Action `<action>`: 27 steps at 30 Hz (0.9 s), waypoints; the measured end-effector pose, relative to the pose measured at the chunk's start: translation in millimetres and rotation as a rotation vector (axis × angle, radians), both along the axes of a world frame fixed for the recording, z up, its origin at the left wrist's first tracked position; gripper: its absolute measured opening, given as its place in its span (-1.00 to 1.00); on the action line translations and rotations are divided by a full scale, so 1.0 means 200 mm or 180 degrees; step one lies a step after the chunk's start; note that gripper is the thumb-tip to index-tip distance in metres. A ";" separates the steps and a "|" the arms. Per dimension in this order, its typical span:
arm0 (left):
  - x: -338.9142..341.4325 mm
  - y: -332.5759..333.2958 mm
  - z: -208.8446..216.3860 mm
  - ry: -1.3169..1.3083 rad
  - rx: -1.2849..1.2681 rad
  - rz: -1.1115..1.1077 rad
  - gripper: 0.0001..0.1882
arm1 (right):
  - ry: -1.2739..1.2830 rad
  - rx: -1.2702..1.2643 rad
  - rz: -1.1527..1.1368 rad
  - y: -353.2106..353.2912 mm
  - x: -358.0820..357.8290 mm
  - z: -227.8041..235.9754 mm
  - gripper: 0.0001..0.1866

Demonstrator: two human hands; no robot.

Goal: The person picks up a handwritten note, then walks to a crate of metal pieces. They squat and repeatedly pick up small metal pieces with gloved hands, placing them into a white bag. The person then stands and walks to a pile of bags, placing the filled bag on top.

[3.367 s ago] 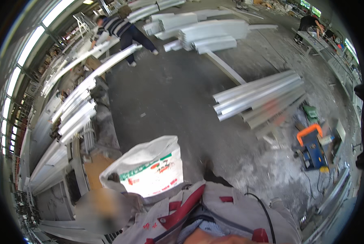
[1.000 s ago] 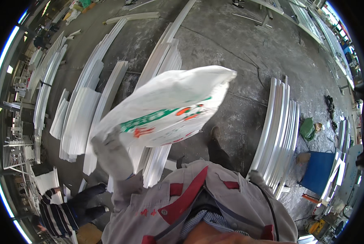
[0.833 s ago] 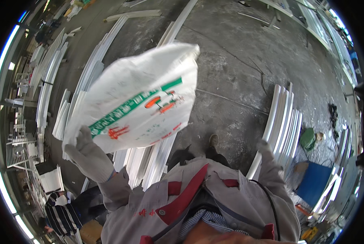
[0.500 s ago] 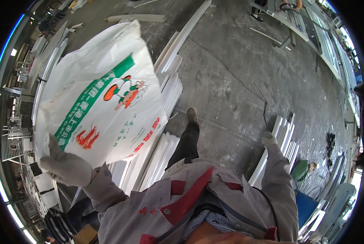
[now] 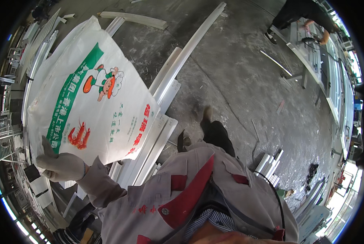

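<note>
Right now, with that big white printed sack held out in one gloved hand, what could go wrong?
The left hand in its pale work glove grips the large white woven sack only at its lower edge, so it might slip free. Long pale metal profiles lie on the grey concrete floor right beside the person's feet, a likely trip hazard.

Quick count: one big white woven sack [image 5: 88,93] with green and red print, one gloved left hand [image 5: 62,166] showing. One other person [image 5: 300,16] far off at the top right. Two shoes [image 5: 184,140] on the floor. White profile bars [image 5: 182,61]: too many stacked to count properly.
</note>
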State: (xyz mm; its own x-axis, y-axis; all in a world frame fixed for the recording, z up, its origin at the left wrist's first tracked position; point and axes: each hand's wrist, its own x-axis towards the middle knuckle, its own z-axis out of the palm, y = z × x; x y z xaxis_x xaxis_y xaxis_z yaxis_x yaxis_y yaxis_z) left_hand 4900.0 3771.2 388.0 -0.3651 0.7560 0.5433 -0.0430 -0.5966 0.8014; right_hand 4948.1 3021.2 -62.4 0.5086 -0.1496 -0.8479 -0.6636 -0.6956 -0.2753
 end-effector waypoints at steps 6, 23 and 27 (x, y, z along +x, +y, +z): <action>-0.05 0.05 -0.21 0.0945 0.0210 0.0653 -0.43 | -0.0283 0.0197 0.0035 0.01 0.88 -0.17 -0.53; 1.03 1.17 -0.67 -0.1715 -0.2701 -0.0549 -0.50 | -0.2431 0.1733 0.0805 1.62 3.47 0.94 -0.55; 1.45 1.77 -1.07 -0.2162 -0.3202 -0.1643 -0.49 | -0.1501 0.0967 0.1562 1.99 3.51 0.66 -0.55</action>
